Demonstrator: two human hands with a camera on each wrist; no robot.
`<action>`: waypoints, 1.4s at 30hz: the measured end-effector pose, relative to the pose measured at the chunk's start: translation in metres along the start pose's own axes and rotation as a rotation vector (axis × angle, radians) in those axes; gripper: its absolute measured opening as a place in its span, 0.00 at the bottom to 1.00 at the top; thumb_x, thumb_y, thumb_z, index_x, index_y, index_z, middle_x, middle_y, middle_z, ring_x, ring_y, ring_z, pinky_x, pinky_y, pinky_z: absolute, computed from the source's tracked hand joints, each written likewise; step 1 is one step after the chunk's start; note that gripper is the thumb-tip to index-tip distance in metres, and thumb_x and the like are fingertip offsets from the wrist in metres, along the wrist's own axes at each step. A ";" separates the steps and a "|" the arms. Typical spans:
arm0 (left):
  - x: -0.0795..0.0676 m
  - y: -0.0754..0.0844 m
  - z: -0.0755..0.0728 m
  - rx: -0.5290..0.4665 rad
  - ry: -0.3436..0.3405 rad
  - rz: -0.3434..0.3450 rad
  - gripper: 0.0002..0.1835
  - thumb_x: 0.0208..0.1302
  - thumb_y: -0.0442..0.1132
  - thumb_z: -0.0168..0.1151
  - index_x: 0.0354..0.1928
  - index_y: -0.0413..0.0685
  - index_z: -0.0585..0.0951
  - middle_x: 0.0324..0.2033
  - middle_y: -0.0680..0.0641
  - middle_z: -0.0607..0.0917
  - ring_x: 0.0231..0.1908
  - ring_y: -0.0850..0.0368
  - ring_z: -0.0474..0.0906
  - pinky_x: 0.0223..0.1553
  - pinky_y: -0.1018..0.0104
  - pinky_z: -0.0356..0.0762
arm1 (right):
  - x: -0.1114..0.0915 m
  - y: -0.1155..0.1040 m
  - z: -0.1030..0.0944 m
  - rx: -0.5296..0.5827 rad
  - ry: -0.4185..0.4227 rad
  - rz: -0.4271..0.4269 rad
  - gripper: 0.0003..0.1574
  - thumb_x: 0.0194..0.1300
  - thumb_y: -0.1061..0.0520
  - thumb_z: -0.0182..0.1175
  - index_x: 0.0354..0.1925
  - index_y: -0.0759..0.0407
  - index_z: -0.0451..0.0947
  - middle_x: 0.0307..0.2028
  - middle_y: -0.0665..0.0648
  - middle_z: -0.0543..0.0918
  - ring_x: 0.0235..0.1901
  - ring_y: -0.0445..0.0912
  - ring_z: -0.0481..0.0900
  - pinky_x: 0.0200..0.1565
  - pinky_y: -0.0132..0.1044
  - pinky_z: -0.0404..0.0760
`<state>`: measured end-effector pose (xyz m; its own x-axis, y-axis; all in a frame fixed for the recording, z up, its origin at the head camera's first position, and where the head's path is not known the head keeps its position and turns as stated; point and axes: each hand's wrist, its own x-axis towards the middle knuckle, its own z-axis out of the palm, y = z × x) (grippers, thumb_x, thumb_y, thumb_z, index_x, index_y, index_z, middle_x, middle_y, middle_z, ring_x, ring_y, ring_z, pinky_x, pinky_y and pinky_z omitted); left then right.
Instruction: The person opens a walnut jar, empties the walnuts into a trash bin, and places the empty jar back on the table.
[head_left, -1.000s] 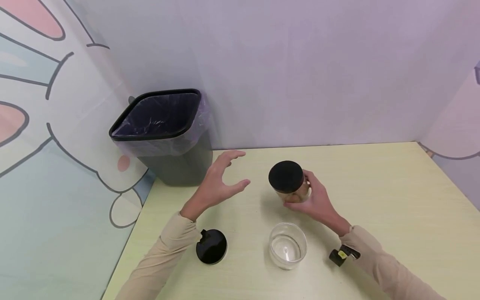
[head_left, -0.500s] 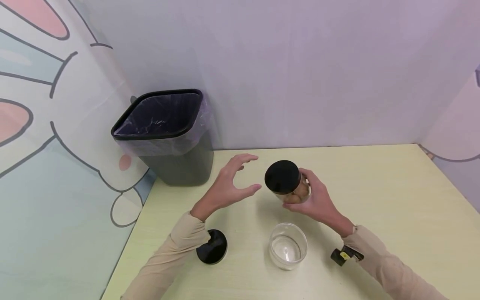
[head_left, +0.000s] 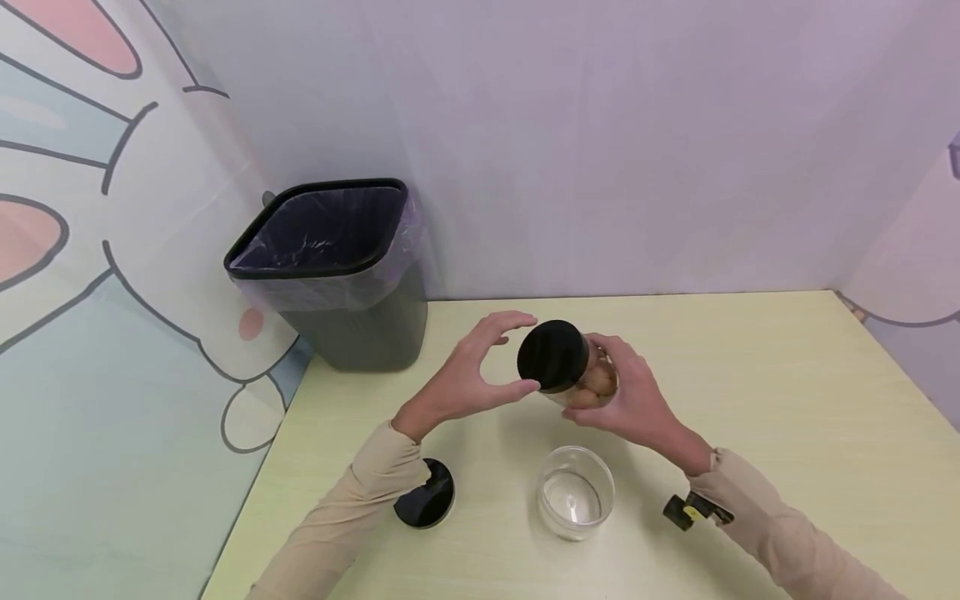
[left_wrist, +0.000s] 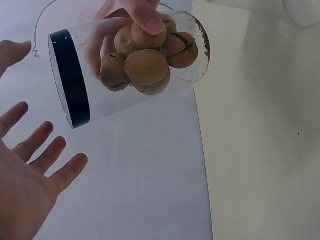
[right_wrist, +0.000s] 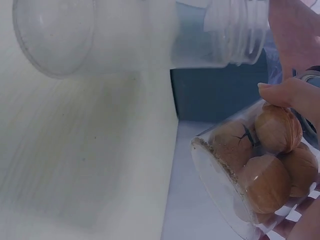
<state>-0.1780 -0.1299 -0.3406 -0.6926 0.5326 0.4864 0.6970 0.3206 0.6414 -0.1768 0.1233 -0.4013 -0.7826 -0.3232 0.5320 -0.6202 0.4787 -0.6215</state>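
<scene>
My right hand (head_left: 633, 400) grips a transparent jar (left_wrist: 105, 102) by its body, off the table and tilted with its black lid (head_left: 553, 357) towards my left hand. Several walnuts (left_wrist: 146, 67) lie inside, gathered near the jar's bottom in the left wrist view. Fingers spread, my left hand (head_left: 472, 371) is beside the lid, thumb and fingers around its near side; in the left wrist view there is a gap between them. A lidless transparent jar (head_left: 575, 500) stands on the table below. Partly behind my left sleeve lies a loose black lid (head_left: 429, 497).
At the back left is a grey bin (head_left: 352, 333) with a black rim and a plastic liner. The pale table (head_left: 787, 400) meets a light wall behind. A small black device (head_left: 688, 511) is worn at my right sleeve.
My left hand has moved right, up to the lid. The jar has tipped further over to the left in my right hand, and its walnuts show more. The lidless jar has stayed put.
</scene>
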 end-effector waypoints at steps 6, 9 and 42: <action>0.002 0.022 -0.003 -0.051 -0.058 0.040 0.40 0.48 0.38 0.74 0.64 0.45 0.67 0.62 0.47 0.68 0.63 0.57 0.61 0.56 0.56 0.69 | 0.003 -0.009 -0.002 -0.026 -0.013 -0.058 0.58 0.26 0.48 0.82 0.59 0.53 0.69 0.45 0.49 0.76 0.45 0.44 0.70 0.46 0.48 0.64; 0.004 0.032 -0.006 -0.057 -0.076 0.042 0.40 0.47 0.36 0.75 0.63 0.42 0.67 0.62 0.44 0.67 0.63 0.55 0.60 0.55 0.55 0.70 | 0.004 -0.013 -0.003 -0.058 -0.015 -0.075 0.58 0.26 0.47 0.81 0.59 0.52 0.69 0.45 0.48 0.76 0.45 0.45 0.70 0.45 0.51 0.62; -0.004 0.007 -0.001 0.082 0.005 -0.077 0.38 0.48 0.53 0.73 0.62 0.55 0.70 0.52 0.55 0.73 0.44 0.63 0.71 0.32 0.68 0.78 | 0.009 -0.030 0.003 -0.250 0.059 -0.197 0.57 0.24 0.43 0.78 0.57 0.57 0.72 0.48 0.56 0.76 0.43 0.50 0.72 0.38 0.48 0.62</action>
<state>-0.1706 -0.1306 -0.3371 -0.7457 0.4998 0.4406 0.6542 0.4240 0.6262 -0.1658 0.1034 -0.3798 -0.6397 -0.3850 0.6653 -0.7213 0.5997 -0.3465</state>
